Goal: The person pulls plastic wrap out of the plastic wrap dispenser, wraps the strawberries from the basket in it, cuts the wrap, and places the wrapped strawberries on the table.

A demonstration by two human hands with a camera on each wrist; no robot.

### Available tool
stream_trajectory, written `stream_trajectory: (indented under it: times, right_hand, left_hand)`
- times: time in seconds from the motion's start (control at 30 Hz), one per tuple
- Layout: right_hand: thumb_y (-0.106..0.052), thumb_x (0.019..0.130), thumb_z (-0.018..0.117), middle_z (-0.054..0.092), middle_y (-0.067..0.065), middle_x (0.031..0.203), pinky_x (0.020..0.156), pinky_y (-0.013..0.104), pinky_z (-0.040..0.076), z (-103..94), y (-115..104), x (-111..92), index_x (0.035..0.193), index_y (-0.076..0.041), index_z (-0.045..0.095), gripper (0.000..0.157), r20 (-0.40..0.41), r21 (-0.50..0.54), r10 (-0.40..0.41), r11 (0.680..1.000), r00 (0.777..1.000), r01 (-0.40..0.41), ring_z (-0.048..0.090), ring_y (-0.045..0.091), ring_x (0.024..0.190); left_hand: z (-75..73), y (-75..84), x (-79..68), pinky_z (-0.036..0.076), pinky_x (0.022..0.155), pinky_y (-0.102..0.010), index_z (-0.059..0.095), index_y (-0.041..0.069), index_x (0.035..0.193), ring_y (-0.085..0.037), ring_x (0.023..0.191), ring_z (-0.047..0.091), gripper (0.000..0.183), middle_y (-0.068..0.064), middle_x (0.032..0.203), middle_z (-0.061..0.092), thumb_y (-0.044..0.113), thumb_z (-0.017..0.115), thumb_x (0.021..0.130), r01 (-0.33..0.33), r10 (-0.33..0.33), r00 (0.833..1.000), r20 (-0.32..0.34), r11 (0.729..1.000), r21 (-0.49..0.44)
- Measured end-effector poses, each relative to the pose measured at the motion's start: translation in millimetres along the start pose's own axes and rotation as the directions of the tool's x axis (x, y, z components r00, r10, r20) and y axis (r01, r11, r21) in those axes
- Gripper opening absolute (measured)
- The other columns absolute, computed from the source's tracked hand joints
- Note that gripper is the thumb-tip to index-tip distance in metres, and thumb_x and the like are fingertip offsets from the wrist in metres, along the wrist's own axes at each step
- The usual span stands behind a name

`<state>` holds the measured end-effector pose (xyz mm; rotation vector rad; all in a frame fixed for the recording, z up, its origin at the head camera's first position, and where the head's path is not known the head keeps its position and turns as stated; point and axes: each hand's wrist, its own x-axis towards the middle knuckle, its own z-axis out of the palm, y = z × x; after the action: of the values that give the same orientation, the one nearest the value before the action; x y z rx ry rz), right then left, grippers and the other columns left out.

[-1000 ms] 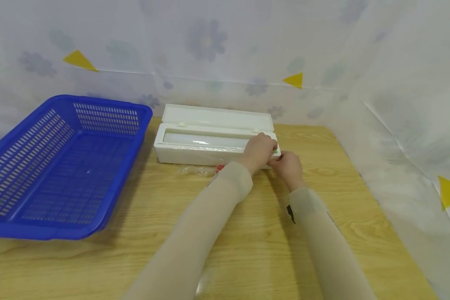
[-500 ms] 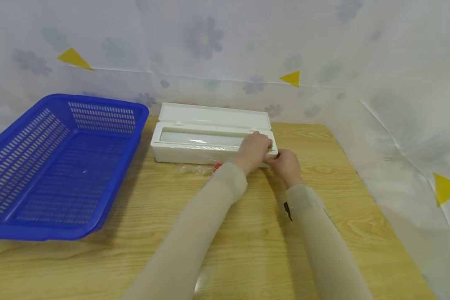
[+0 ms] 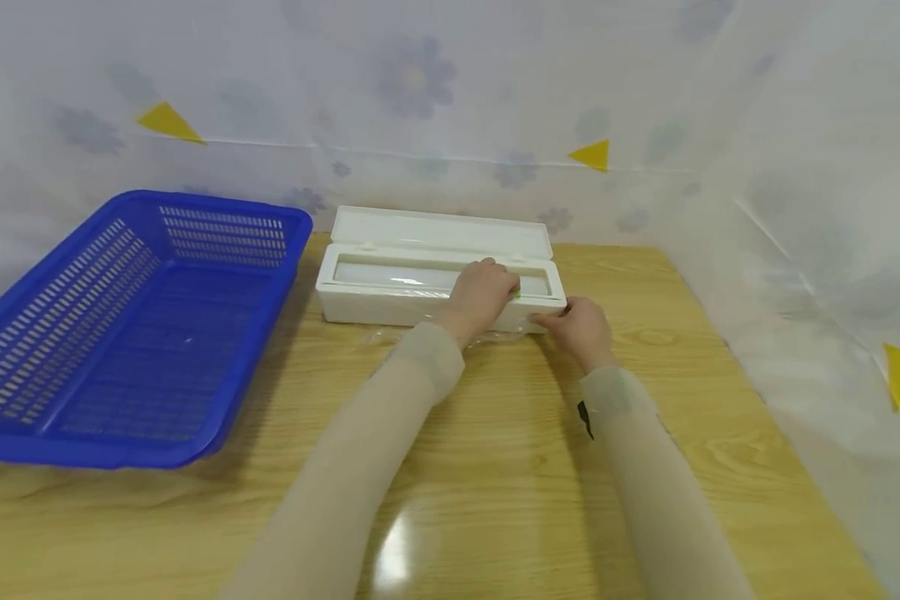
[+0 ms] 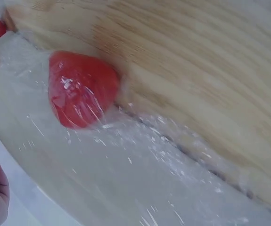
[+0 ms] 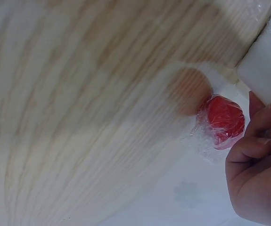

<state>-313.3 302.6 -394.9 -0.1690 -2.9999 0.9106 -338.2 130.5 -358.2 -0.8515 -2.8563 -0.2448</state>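
A long white cling film dispenser [image 3: 367, 304] lies on the table, lid [image 3: 442, 232] raised at the back, with a pale roll [image 3: 390, 275] inside. My left hand [image 3: 480, 296] pinches a small green slide cutter [image 3: 516, 293] on its front edge; the fingers mostly cover it. At the right front corner, my right hand [image 3: 581, 329] grips the dispenser with thumb and fingers. Clear film hangs down the front. In the left wrist view it covers a red suction cup [image 4: 81, 89]; another red suction cup [image 5: 225, 120], film-wrapped, shows beside the right fingers in the right wrist view.
A large blue plastic basket [image 3: 217, 283] stands on the left of the wooden table [image 3: 495, 500]. Behind the dispenser rises a flowered cloth backdrop [image 3: 412, 100] with yellow triangles. The table's right edge runs beyond the right forearm.
My left hand has slid left along the dispenser's front edge with the green slide cutter, exposing more of the right end. My right hand stays at the corner. The red spot beneath is now hidden.
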Motion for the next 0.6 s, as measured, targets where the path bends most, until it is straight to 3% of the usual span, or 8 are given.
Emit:
stream_trajectory:
  times: [0.3,0.6]
  right_hand:
    - [-0.042,0.083,0.067,0.068,0.014,0.090,0.055,0.026,0.042,2.8,0.1,0.4,0.105,-0.004,0.066,0.044,0.048,-0.010,0.042,0.999,0.998,-0.041,0.056,0.020,0.069]
    - [-0.044,0.083,0.067,0.068,0.016,0.097,0.056,0.027,0.043,-0.3,0.0,4.9,0.109,-0.003,0.064,0.048,0.034,-0.038,0.027,0.999,0.999,-0.026,0.059,0.023,0.075]
  left_hand:
    - [2.3,-8.8,-7.8,0.046,0.084,-0.028,0.068,0.019,0.108,-0.015,0.095,0.057,0.021,0.004,0.108,0.069,0.025,0.054,0.093,0.006,-0.006,1.000,0.010,1.000,0.012]
    - [-6.3,-38.4,-25.7,0.047,0.081,-0.029,0.070,0.017,0.103,-0.017,0.091,0.059,0.017,0.002,0.102,0.071,0.022,0.058,0.092,0.015,-0.014,0.998,-0.056,1.000,0.009]
